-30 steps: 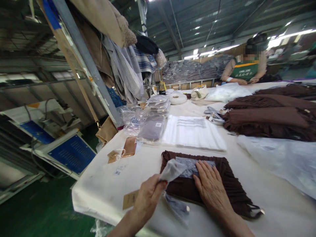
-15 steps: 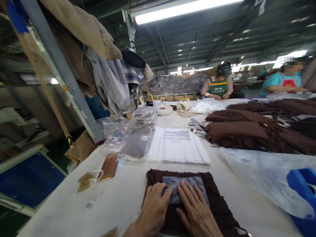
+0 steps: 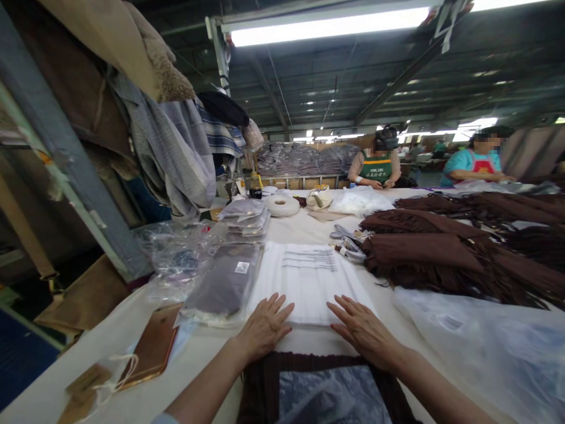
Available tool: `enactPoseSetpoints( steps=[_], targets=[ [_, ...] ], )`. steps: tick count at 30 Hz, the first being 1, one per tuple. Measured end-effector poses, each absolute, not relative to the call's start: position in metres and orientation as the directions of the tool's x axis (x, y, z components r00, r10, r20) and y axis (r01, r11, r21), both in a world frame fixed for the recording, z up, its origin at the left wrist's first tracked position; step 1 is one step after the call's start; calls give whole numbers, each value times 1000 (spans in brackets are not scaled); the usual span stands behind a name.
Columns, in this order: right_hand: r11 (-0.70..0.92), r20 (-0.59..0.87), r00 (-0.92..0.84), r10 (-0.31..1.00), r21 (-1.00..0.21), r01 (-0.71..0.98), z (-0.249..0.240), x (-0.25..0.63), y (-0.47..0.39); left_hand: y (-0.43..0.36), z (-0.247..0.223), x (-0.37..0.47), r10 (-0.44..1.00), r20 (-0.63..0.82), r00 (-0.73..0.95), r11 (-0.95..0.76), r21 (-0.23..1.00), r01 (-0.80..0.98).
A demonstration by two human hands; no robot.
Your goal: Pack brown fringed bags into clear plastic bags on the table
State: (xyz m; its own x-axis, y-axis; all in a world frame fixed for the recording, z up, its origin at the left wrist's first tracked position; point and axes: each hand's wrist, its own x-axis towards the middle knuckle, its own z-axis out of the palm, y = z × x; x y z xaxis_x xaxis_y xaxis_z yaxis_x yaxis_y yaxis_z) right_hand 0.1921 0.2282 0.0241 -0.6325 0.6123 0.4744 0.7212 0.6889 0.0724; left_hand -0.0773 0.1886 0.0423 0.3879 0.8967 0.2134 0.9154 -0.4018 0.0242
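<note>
My left hand (image 3: 266,327) is open, palm down, at the near left corner of a stack of white sheets (image 3: 304,288) with thin dark lines near its far edge. My right hand (image 3: 362,328) is likewise open at the near right corner, fingers spread. Whether the palms press on the stack I cannot tell. Below my wrists lies a folded dark brown fringed cloth (image 3: 260,388), cut off by the lower edge of the view. On top of it rests a shiny grey-blue rectangular sheet (image 3: 331,394).
Left of the white stack lie a bagged grey item (image 3: 223,282), a phone (image 3: 154,341) and a cardboard tag (image 3: 86,388). Brown fringed cloths (image 3: 424,253) and clear plastic (image 3: 468,330) cover the right side. Behind are a tape roll (image 3: 282,205) and two people.
Both hands have lifted off the grey-blue sheet on the brown cloth, moved forward and spread apart to the white stack. The camera view has shifted too.
</note>
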Motion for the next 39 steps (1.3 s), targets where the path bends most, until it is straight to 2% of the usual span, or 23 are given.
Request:
enactPoseSetpoints(
  steps=[5,13,20,26,31,34,37,39],
  targets=[
    [734,398,-693,601,68,676,9,197,259,199,39,-82,912,119,393,-398,16,917],
    [754,344,-695,631,-60,654,19,199,279,225,48,-74,924,73,375,-372,-44,927],
    [662,385,-574,723,-150,734,12,194,294,241,52,-64,932,76,353,-345,-104,933],
    [615,490,-507,709,-77,785,10,190,301,244,55,-47,942,119,314,-301,-116,947],
    [638,571,-555,605,69,767,18,192,294,249,56,-42,949,94,300,-282,-167,945],
    [677,567,-615,548,131,724,23,198,291,248,62,-57,971,104,215,-194,-184,964],
    [722,541,-657,524,127,680,24,209,286,240,71,-81,987,135,85,-64,-156,986],
    [727,535,-642,550,72,683,24,218,281,232,78,-95,988,154,3,13,-100,995]
  ],
)
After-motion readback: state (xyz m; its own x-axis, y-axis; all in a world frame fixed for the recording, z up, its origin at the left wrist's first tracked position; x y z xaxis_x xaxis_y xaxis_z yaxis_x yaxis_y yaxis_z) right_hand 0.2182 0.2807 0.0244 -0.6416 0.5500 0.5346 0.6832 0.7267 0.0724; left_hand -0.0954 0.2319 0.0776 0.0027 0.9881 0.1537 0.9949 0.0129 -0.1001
